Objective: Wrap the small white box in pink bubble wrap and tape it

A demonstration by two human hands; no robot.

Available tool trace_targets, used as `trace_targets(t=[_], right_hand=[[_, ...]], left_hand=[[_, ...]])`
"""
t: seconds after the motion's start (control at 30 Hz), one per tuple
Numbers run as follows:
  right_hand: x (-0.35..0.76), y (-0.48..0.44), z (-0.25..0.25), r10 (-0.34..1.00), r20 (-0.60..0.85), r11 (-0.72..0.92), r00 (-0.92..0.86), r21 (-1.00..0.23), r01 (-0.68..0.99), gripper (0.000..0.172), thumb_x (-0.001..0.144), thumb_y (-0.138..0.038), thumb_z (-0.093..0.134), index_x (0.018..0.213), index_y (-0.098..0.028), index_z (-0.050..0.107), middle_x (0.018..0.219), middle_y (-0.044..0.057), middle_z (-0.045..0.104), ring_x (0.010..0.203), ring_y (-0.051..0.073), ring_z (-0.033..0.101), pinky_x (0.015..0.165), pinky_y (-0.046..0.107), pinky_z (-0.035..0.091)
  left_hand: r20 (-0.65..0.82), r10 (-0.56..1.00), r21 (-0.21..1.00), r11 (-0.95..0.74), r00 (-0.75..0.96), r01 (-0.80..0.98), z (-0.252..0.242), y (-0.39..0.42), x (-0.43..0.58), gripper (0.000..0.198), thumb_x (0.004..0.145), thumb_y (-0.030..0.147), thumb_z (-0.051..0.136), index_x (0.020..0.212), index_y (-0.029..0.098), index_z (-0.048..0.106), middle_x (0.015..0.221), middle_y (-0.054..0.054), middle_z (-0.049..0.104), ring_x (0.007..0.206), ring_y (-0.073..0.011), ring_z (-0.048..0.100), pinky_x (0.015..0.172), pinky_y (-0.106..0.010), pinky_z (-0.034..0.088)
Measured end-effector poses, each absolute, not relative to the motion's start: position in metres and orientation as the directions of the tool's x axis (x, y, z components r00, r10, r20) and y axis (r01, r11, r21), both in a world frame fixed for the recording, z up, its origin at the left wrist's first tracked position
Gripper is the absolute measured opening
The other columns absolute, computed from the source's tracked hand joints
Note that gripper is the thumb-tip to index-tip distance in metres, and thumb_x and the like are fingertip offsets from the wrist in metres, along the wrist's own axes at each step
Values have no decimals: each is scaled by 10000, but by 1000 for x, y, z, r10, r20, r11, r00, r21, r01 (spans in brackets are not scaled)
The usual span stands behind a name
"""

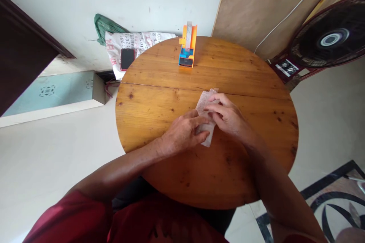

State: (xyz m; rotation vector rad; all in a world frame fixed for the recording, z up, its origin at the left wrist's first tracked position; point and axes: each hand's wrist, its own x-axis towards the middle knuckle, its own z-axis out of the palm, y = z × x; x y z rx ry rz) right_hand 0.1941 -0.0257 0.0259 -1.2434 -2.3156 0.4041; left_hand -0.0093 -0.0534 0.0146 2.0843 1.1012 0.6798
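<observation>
A narrow, whitish packet (pixel 205 141) that looks like bubble wrap lies at a slant on the round wooden table, partly covered by my fingers. My left hand (pixel 184 131) grips it from the left, its thumb and index finger laid across the lower half. From the right, my right hand (pixel 228 115) reaches over the upper half with fingers apart and slightly bent, their tips touching the wrap. What is inside the packet cannot be made out. Farther back stands an orange and blue tape dispenser (pixel 186 51) with a roll of clear tape.
The round wooden table (pixel 154 121) has a seam across it. Beyond its left edge lie a dark phone (pixel 127 59), a printed white sack (pixel 149 38) and a green bag (pixel 107 26). A large fan (pixel 332 38) stands at the right. A wall rises behind the table.
</observation>
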Motion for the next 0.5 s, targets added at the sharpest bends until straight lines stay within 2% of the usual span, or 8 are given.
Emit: trace_targets(t=[0.1,0.17,0.23,0.3,0.4,0.5], right_hand=[[208,-24,36,897,353,432,-267,-567,701,179,892,-192,554,937,-236,721,1040,55,667,777,167,627,699,314,497],[219,-22,42,942,310,305,-130,-627,716,136,883,-227,578,889,-233,714,861,26,688,680,159,599,646,307,469],[226,-21,45,968,240,222,-79,-664,714,123,875,-255,591,858,-231,710,775,12,694,666,166,603,634,304,457],[226,-22,45,975,182,216,-124,-683,697,124,873,-266,598,849,-229,714,789,13,716,702,173,625,650,301,462],[218,-28,45,936,84,302,-341,-689,659,141,881,-256,605,923,-225,736,827,11,727,722,160,635,666,281,463],[210,-31,45,889,80,384,-451,-667,639,196,897,-217,587,1019,-219,741,852,12,718,706,138,616,659,264,450]], left_hand=[[105,867,791,-369,486,488,14,-52,-10,276,811,232,709,1080,178,738,862,-19,601,652,-89,509,621,-230,439],[104,866,797,-367,489,479,14,-52,-11,261,813,239,716,1065,174,743,850,-16,598,638,-84,504,608,-225,431],[116,863,798,-376,492,472,14,-52,-11,249,815,237,715,1054,175,746,841,-14,592,627,-80,497,599,-221,425],[127,863,796,-383,489,469,13,-52,-11,249,810,235,719,1050,176,748,829,-11,581,618,-77,488,592,-219,419],[141,864,790,-392,483,471,11,-53,-11,268,799,232,726,1061,178,752,805,-5,562,604,-75,474,581,-220,407],[153,858,777,-411,491,476,12,-53,-11,284,797,216,718,1076,181,751,785,0,546,611,-81,477,589,-223,408]])
